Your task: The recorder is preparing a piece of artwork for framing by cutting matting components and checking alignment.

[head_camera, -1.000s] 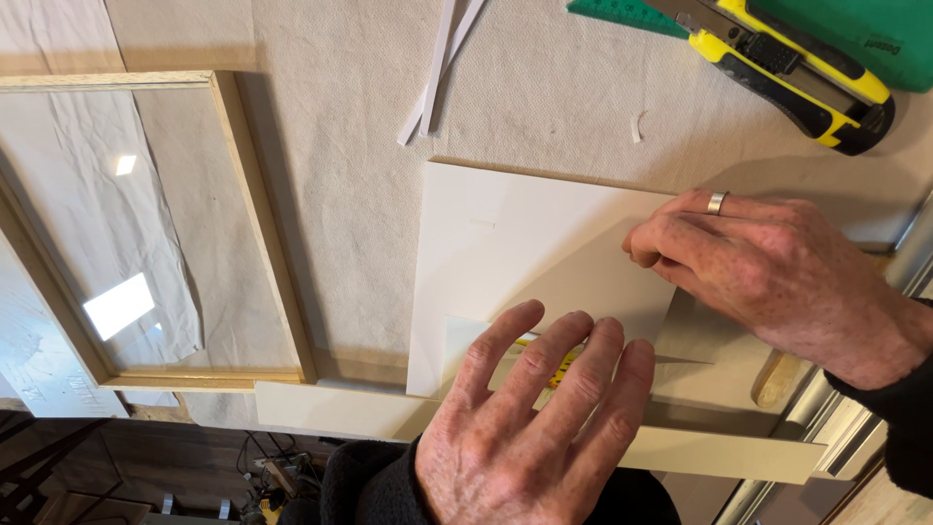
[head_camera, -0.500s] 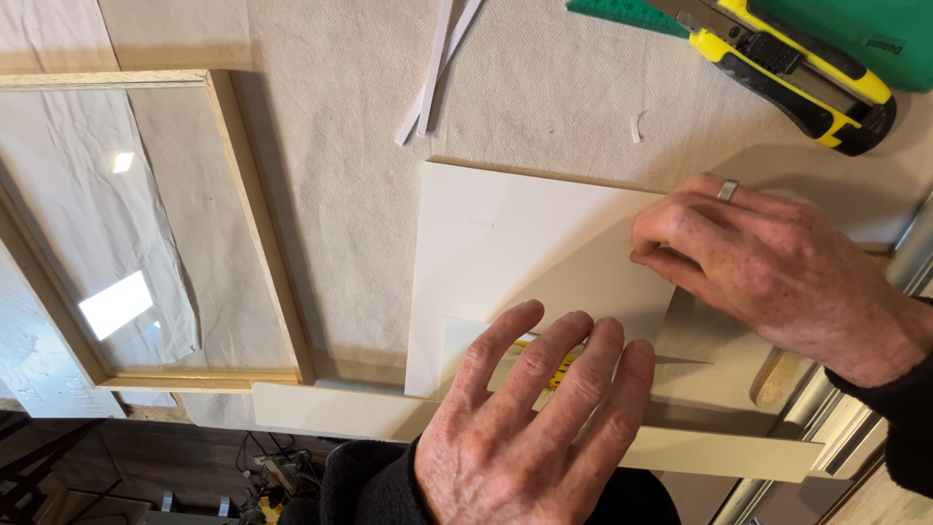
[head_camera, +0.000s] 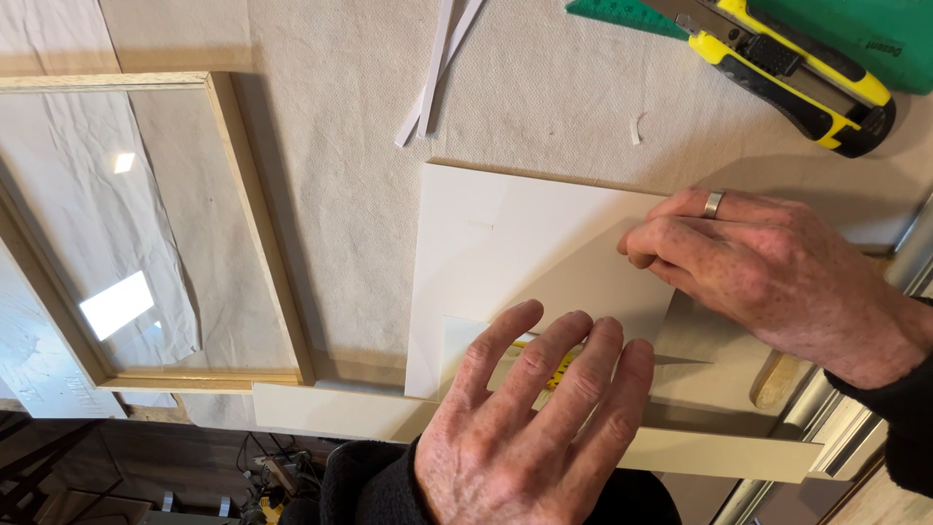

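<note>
A framing or craft workshop: a cloth-covered workbench (head_camera: 350, 126) carries a bare wooden picture frame (head_camera: 255, 233) at the left, a yellow utility knife (head_camera: 792, 73) and green cutting mat (head_camera: 875, 34) at the upper right, with paper offcuts (head_camera: 437, 63) at top centre.

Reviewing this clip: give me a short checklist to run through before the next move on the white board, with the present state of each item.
1. Left hand pressing flat on the white board, fingers spread: ok.
2. Right hand at the board's right edge, fingers curled: ok; whether it holds anything: cannot tell.
3. Yellow object under the left hand's fingers: partly hidden, kind cannot tell.
4. Yellow utility knife lying apart from both hands, by the green ruler: ok; blade out or in: cannot tell.
5. Wooden frame lies left of the board, not touching it: ok.
6. Loose paper strips lie beyond the board: ok.
</note>
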